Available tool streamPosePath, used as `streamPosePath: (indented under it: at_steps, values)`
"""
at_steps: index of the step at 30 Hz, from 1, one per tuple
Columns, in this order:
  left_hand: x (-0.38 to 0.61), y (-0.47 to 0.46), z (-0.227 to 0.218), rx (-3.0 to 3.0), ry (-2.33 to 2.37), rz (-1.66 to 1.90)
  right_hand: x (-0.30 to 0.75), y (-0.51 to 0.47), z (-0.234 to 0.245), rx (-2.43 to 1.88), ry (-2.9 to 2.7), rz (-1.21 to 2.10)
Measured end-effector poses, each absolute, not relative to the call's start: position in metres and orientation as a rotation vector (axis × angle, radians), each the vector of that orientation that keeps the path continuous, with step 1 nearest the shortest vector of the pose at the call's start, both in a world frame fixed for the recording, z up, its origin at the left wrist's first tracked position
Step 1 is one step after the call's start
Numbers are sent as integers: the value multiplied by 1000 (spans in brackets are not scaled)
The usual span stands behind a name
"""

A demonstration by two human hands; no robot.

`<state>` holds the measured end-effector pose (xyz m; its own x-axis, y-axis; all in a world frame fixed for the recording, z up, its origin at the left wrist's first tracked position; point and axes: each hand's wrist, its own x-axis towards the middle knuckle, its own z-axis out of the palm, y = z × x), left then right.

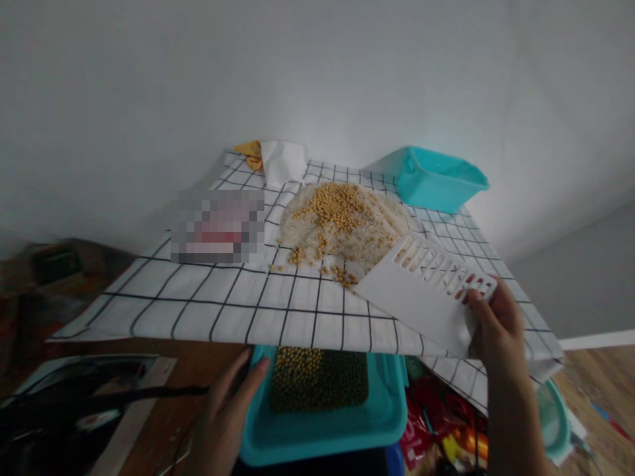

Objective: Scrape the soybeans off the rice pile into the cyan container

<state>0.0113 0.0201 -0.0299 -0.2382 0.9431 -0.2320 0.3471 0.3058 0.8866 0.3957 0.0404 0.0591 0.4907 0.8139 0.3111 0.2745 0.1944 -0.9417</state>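
My right hand [496, 324] grips one end of a white slotted plastic board [421, 287], thumb on top. The board's far edge tilts down to the near right side of a heap of white rice [381, 244]. Yellow soybeans [335, 201] lie over that heap, some scattered toward me. Below the table's near edge, my left hand [231, 403] is closed on the left rim of a turquoise tub [389, 423]. Inside it are dark green beans [327, 383] with yellow soybeans at the left; the table edge hides its far side.
A white checked cloth [248, 304] covers the table. Another turquoise tub [441, 178] stands at the back right. White paper [284, 162] sits by the wall, and a blurred-out item [221, 226] lies at left. Red packets [436, 416] are below on the right.
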Motion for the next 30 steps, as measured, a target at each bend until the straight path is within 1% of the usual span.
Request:
streamPosePath:
  at_steps: [8, 18, 26, 30]
  values:
    - [1, 19, -34, 1309, 1713, 816, 396, 41, 58, -1380, -990, 477]
    - [6, 18, -26, 1380, 1725, 888, 393, 39, 61, -1384, -1021, 538]
    - [2, 20, -41, 1247, 1743, 857, 390, 41, 64, -1367, -995, 487]
    - [0, 19, -49, 1313, 1728, 895, 393, 39, 63, -1400, -1034, 551]
